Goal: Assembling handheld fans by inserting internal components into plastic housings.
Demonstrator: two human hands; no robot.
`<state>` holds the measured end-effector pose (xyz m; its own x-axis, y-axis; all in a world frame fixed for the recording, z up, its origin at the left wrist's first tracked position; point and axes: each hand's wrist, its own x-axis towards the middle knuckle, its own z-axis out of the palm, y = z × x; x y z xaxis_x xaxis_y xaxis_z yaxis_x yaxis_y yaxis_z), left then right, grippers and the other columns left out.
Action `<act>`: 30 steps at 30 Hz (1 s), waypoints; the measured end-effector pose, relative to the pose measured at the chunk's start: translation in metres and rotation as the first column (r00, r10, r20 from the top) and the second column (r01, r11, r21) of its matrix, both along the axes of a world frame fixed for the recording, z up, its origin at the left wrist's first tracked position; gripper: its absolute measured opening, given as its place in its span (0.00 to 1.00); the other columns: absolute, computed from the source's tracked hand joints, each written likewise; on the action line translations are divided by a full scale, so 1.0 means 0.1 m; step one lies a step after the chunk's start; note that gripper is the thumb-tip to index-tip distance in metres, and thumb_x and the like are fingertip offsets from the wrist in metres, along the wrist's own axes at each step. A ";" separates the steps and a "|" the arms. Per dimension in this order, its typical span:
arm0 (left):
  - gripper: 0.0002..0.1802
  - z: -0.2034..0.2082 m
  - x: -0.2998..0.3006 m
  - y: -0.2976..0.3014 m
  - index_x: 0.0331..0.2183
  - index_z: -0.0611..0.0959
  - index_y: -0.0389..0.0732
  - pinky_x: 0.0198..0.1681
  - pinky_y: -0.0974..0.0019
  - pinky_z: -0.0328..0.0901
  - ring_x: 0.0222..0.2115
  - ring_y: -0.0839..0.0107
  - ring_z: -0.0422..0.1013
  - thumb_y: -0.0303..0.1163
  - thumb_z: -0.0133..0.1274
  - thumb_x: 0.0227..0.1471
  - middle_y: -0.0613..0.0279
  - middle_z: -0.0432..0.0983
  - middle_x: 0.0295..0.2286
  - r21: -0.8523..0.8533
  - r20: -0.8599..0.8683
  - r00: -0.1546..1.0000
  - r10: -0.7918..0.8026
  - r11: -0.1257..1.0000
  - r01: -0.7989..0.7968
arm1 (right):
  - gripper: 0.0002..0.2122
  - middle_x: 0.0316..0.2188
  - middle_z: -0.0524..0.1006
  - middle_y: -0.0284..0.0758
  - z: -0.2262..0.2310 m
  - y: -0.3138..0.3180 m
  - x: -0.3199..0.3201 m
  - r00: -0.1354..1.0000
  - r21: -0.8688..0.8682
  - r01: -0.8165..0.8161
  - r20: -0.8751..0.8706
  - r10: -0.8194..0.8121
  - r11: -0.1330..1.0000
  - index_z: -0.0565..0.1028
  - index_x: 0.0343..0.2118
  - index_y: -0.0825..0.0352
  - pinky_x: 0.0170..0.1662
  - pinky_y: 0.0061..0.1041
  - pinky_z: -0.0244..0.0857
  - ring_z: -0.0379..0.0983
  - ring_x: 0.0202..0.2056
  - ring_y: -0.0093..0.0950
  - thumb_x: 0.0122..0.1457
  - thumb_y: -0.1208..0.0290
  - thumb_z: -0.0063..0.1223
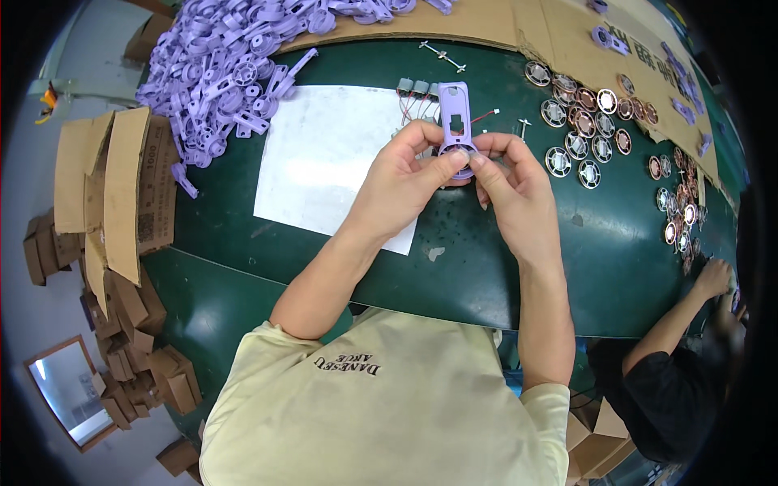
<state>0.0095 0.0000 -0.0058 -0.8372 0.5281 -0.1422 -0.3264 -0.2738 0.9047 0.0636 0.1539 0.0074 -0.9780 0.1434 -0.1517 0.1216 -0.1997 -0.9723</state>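
Open cardboard box (pixel 126 182) at desk's (pixel 324 279) left edge. Heap of purple plastic parts (pixel 231 69) fills the far left corner. White sheet (pixel 312 154) lies flat, left of middle. Left hand (pixel 405 174) above sheet's right side, fingers curled, thumb pressed on the round end of a purple holder (pixel 455 101); firm pinch. Small motors (pixel 417 87) with thin red wires sit just beyond that hand, toward the far edge; slim metal piece (pixel 442 56) lies farther up. Holder is in both hands over the desk's middle, off the surface, slotted end pointing to the far edge; ring contents mostly hidden by thumbs. Right hand (pixel 515 174) has the same round end from the other side, thumb on top, fingers bent underneath. Silver and copper-coloured spoked discs (pixel 583 121) scattered right of it, more bunched (pixel 681 202) near the right edge. Cardboard sheet (pixel 559 49) runs along the far edge, few purple pieces (pixel 609 39) on its right part. Co-worker's hand (pixel 713 278) at the near right corner.
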 end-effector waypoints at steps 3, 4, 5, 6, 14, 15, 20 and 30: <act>0.16 0.08 0.01 -0.01 0.47 0.73 0.33 0.46 0.69 0.71 0.40 0.73 0.74 0.24 0.53 0.57 0.61 0.72 0.41 -0.044 0.035 0.999 -0.034 0.998 0.036 | 0.09 0.31 0.75 0.28 -0.02 0.03 -0.04 0.996 -0.017 0.066 0.055 -0.065 0.998 0.72 0.43 0.71 0.27 0.13 0.59 0.67 0.27 0.12 0.62 0.74 0.51; 0.18 0.08 0.02 -0.02 0.48 0.72 0.33 0.47 0.67 0.71 0.41 0.72 0.74 0.24 0.53 0.56 0.59 0.73 0.42 -0.065 0.017 0.999 -0.032 0.997 0.033 | 0.10 0.30 0.75 0.27 -0.01 0.05 -0.05 0.995 -0.030 0.079 0.069 -0.077 0.996 0.72 0.43 0.71 0.28 0.14 0.59 0.66 0.27 0.12 0.62 0.72 0.53; 0.20 0.07 0.03 -0.02 0.50 0.72 0.33 0.48 0.66 0.70 0.42 0.71 0.73 0.24 0.54 0.56 0.58 0.74 0.43 -0.085 -0.001 1.000 -0.030 0.996 0.030 | 0.10 0.30 0.75 0.27 0.01 0.05 -0.04 0.994 -0.025 0.085 0.072 -0.083 0.996 0.72 0.43 0.71 0.28 0.14 0.59 0.66 0.27 0.12 0.62 0.72 0.53; 0.20 0.07 0.04 -0.01 0.50 0.72 0.33 0.48 0.66 0.70 0.42 0.71 0.73 0.24 0.54 0.56 0.58 0.74 0.43 -0.082 0.001 0.999 -0.035 0.996 0.035 | 0.10 0.30 0.75 0.28 0.01 0.05 -0.04 0.995 -0.044 0.072 0.070 -0.069 0.996 0.72 0.43 0.71 0.29 0.14 0.60 0.67 0.28 0.12 0.61 0.72 0.53; 0.19 0.01 0.08 0.05 0.48 0.74 0.30 0.45 0.70 0.71 0.40 0.70 0.75 0.15 0.53 0.52 0.59 0.70 0.40 -0.059 -0.071 0.997 -0.028 0.998 0.024 | 0.12 0.33 0.76 0.30 -0.05 0.00 -0.02 0.995 -0.189 0.095 0.049 -0.087 0.977 0.71 0.44 0.70 0.35 0.16 0.61 0.69 0.33 0.15 0.59 0.72 0.54; 0.19 0.02 0.09 0.04 0.48 0.74 0.30 0.45 0.70 0.71 0.40 0.70 0.75 0.15 0.53 0.52 0.59 0.70 0.40 -0.057 -0.072 0.997 -0.028 0.998 0.024 | 0.12 0.33 0.76 0.30 -0.06 0.00 -0.02 0.995 -0.187 0.095 0.048 -0.088 0.978 0.71 0.44 0.70 0.35 0.16 0.61 0.69 0.33 0.15 0.59 0.72 0.54; 0.18 0.02 0.10 0.05 0.48 0.73 0.30 0.45 0.69 0.71 0.40 0.70 0.74 0.16 0.51 0.54 0.59 0.72 0.40 -0.063 -0.262 0.964 -0.048 0.997 0.033 | 0.12 0.34 0.76 0.30 -0.11 0.07 -0.03 1.000 -0.390 0.022 0.024 -0.014 0.921 0.71 0.45 0.69 0.35 0.18 0.61 0.68 0.33 0.16 0.59 0.72 0.53; 0.16 0.08 0.06 0.04 0.47 0.74 0.30 0.41 0.73 0.70 0.38 0.75 0.73 0.18 0.53 0.55 0.63 0.69 0.38 -0.010 -0.137 0.989 0.060 0.998 -0.062 | 0.14 0.36 0.76 0.32 0.03 0.06 -0.02 1.000 -0.227 -0.029 -0.017 0.026 0.974 0.68 0.47 0.72 0.39 0.18 0.65 0.70 0.36 0.17 0.61 0.74 0.54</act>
<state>0.0155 0.0040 0.0024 -0.8797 0.4746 -0.0310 -0.1824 -0.2764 0.9436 0.0614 0.1596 0.0104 -0.9833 0.0798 -0.1635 0.1168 -0.4120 -0.9037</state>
